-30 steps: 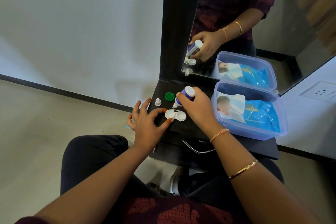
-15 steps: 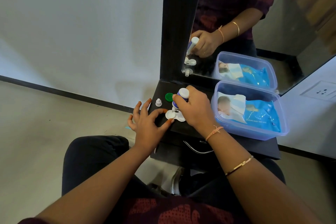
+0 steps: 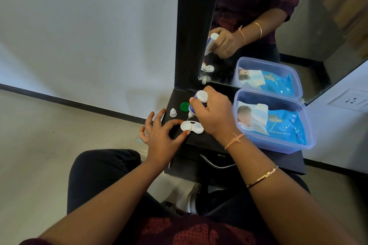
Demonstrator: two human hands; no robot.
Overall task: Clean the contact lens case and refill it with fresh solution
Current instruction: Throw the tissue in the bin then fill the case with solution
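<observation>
Fig. Solution bottle [image 3: 196, 103] tipped nozzle-down over the case's [image 3: 192, 127] left well.
I see the right hand [image 3: 215, 113] gripping the bottle; the left hand [image 3: 159, 137] pinches the case, which lies on the black shelf [image 3: 201, 140] near a green cap [image 3: 184, 106].

Black shelf [image 3: 176, 99], lens case [image 3: 192, 127], green cap [image 3: 184, 106], white cap [image 3: 172, 112], plastic tub [image 3: 274, 142]

We see the right hand [image 3: 217, 117] holding a white-and-purple plastic bottle [image 3: 199, 100] nozzle-down over the open white lens case [image 3: 192, 127]; the left hand [image 3: 161, 139] pinches its edge.
</observation>
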